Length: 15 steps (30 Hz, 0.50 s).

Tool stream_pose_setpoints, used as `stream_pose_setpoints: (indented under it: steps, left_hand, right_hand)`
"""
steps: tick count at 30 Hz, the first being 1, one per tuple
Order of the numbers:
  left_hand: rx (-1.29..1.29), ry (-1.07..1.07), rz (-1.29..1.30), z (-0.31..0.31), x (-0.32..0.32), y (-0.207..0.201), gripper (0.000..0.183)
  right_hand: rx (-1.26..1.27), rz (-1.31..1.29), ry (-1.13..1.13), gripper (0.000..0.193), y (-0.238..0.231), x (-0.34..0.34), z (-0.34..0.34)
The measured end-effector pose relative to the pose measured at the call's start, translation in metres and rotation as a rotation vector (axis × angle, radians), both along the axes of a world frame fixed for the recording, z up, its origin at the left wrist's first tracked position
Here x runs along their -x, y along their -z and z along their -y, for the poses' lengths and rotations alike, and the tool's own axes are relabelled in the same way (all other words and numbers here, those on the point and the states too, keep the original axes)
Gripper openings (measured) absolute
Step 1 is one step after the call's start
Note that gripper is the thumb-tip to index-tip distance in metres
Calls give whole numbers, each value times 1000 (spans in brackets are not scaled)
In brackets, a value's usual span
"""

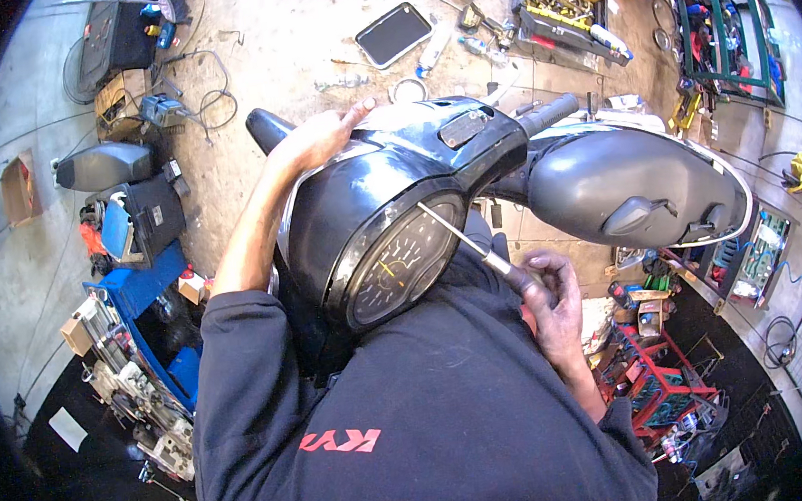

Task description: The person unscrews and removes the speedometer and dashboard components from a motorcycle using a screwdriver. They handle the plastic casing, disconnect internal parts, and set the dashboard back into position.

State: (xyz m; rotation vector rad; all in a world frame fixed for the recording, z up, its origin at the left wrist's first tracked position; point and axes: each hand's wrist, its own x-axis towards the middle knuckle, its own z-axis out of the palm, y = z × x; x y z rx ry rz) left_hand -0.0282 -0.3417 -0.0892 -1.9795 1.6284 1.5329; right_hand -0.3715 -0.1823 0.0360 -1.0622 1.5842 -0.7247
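A black scooter handlebar cover (359,211) with a round speedometer (398,265) fills the middle, tilted close against my body. My left hand (320,141) is closed over the far left edge of the cover; some of its fingers are hidden behind it. In my right hand (553,299) is a screwdriver (470,242), its dark handle between thumb and fingers. The metal shaft points up and left, its tip at the upper right rim of the speedometer. Whether the tip is wedged in the gap there, I cannot tell.
A scooter seat (638,182) lies to the right, beside the black handlebar grip (551,115). Beyond the cover are a black tray (394,35) and a toolbox (570,7) on the floor. Red shelving (660,380) stands at lower right, a blue cart (151,282) at left.
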Motion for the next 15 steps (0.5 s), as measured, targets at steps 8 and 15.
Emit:
stream_pose_setpoints:
  steps: [8, 15]
  left_hand:
    - [-91, -2, -15, 9, 6, -11, 75]
    - [-53, 6, -30, 5, -1, 0, 76]
  right_hand:
    - [181, -222, -165, 25, -3, 5, -9]
    - [130, 4, -104, 39, 11, 7, -22]
